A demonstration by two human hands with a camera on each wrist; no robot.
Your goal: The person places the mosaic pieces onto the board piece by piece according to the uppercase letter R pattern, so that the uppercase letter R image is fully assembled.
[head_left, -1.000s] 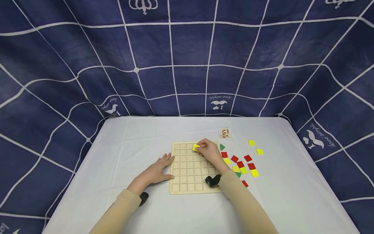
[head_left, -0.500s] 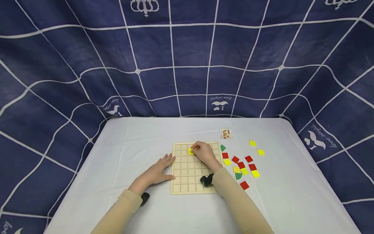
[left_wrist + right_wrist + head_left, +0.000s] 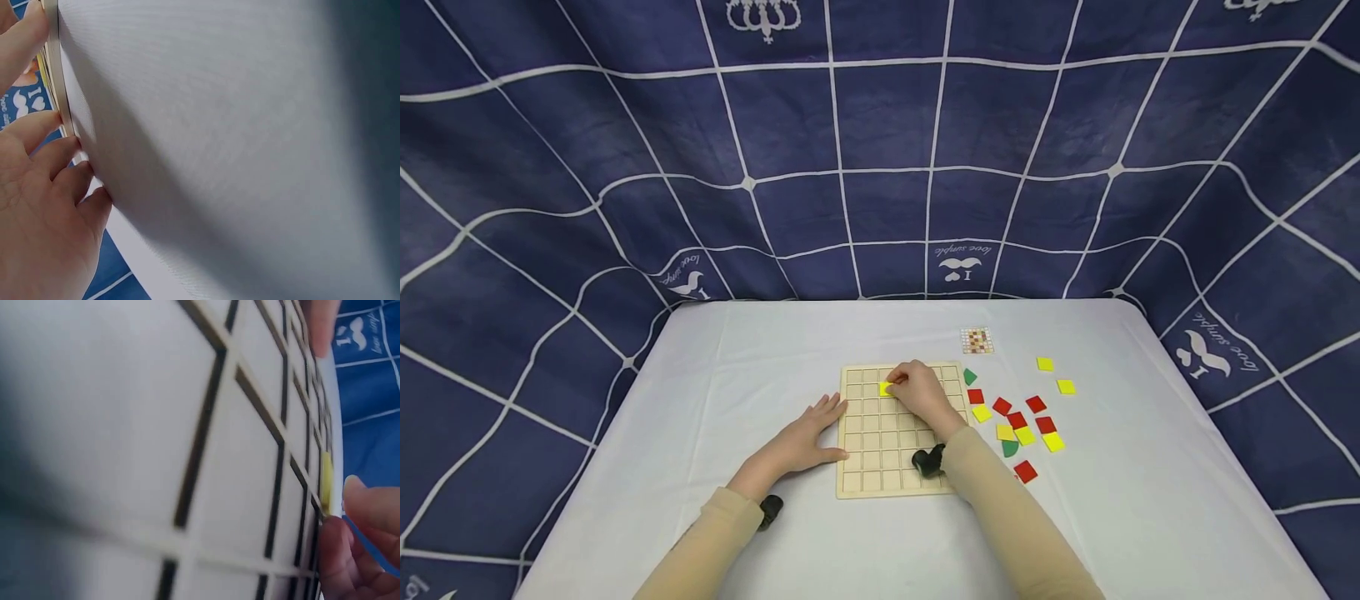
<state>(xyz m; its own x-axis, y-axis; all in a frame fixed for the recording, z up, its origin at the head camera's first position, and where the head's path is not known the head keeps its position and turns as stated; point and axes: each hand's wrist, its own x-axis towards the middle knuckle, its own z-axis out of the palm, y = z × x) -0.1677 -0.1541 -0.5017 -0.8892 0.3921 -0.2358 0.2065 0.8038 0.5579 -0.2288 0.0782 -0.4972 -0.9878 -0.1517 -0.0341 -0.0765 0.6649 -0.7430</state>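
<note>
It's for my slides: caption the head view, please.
Right grip at a yellow tile on the board, left grip against its edge.

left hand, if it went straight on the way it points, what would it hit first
The board, whose left edge the left hand touches; whether it would bump or slide over is unclear.

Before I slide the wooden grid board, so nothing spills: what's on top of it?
The left hand touches the edge of the board; the right hand touches a yellow tile on it. Anything beneath that hand, sleeve and black wrist device is hidden.
</note>
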